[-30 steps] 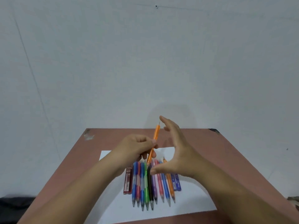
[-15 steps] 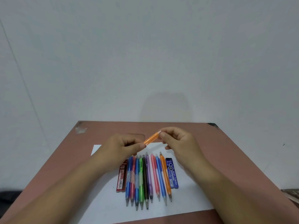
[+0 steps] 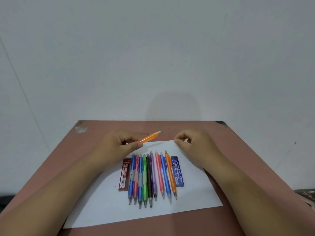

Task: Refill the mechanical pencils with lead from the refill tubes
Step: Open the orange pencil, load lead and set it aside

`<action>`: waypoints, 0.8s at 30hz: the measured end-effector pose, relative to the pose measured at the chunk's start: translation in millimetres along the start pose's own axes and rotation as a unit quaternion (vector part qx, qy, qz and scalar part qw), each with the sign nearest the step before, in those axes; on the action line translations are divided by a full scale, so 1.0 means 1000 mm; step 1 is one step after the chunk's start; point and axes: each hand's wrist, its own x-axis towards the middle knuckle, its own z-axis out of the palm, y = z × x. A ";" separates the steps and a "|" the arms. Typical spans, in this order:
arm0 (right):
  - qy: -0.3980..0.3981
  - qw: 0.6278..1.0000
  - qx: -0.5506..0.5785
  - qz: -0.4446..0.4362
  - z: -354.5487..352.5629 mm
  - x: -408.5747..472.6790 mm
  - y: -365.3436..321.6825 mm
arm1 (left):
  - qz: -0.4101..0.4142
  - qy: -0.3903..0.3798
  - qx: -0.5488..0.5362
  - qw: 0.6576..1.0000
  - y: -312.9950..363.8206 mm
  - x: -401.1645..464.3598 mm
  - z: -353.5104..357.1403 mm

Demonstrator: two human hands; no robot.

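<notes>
Our left hand (image 3: 119, 147) pinches the orange pencil (image 3: 150, 137) above the surface (image 3: 238, 150), our right hand (image 3: 192, 143) pinches something too small to identify, perhaps its cap, which we risk dropping among the pencil row (image 3: 151, 176).

orange pencil (image 3: 150, 136), red lead tube (image 3: 124, 174), blue lead tube (image 3: 177, 172), white paper (image 3: 105, 201), reddish-brown table (image 3: 221, 150).

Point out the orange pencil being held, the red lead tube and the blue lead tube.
held orange pencil (image 3: 150, 137): head view, mid-barrel beyond the fingers.
red lead tube (image 3: 124, 174): head view, middle of its label.
blue lead tube (image 3: 177, 172): head view, middle of its label.
</notes>
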 end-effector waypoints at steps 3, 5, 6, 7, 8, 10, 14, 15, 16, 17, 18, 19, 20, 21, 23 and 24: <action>-0.012 0.999 -0.043 -0.012 0.009 0.004 0.008 | 0.006 -0.007 0.021 1.000 -0.003 0.001 0.001; -0.009 0.999 -0.051 -0.012 0.014 0.007 0.011 | 0.007 -0.015 0.025 1.000 -0.002 0.001 0.002; -0.007 0.998 -0.055 -0.012 0.015 0.008 0.011 | 0.008 -0.018 0.027 0.999 -0.001 0.001 0.002; -0.009 0.998 -0.058 -0.012 0.016 0.009 0.011 | 0.008 -0.018 0.029 0.999 -0.001 0.001 0.002; -0.013 0.998 -0.059 -0.010 0.017 0.010 0.011 | 0.008 -0.017 0.030 0.999 -0.001 0.002 0.002; -0.025 0.998 -0.059 -0.004 0.016 0.009 0.009 | 0.007 -0.017 0.028 0.999 -0.002 0.002 0.001; -0.037 0.999 -0.022 0.022 0.015 0.007 0.008 | 0.003 -0.019 0.032 0.999 -0.002 0.001 0.002; -0.039 0.999 -0.008 0.030 0.015 0.007 0.008 | 0.002 -0.020 0.030 0.999 -0.002 0.001 0.002; -0.039 0.998 0.007 0.038 0.014 0.006 0.008 | 0.002 -0.022 0.027 0.999 -0.002 0.001 0.002; -0.037 0.998 0.017 0.041 0.012 0.005 0.008 | 0.005 -0.022 0.026 0.999 -0.002 0.001 0.002; -0.029 0.999 0.022 0.035 0.011 0.004 0.007 | 0.010 -0.020 0.025 0.999 -0.002 0.001 0.002; -0.014 0.999 0.029 0.019 0.009 0.003 0.005 | 0.016 -0.019 0.023 0.999 -0.002 0.001 0.001; 0.003 0.999 0.046 -0.005 0.007 0.001 0.002 | 0.021 -0.020 0.020 0.999 -0.002 0.001 0.001; 0.017 0.997 0.073 -0.030 0.005 -0.001 -0.002 | 0.023 -0.023 0.016 0.999 -0.002 0.001 0.001; 0.021 0.989 0.130 -0.062 0.005 -0.004 -0.010 | 0.028 -0.029 0.011 0.999 -0.001 0.001 0.002; 0.012 0.987 0.146 -0.068 0.005 -0.005 -0.013 | 0.032 -0.029 0.011 0.999 0.000 0.000 0.002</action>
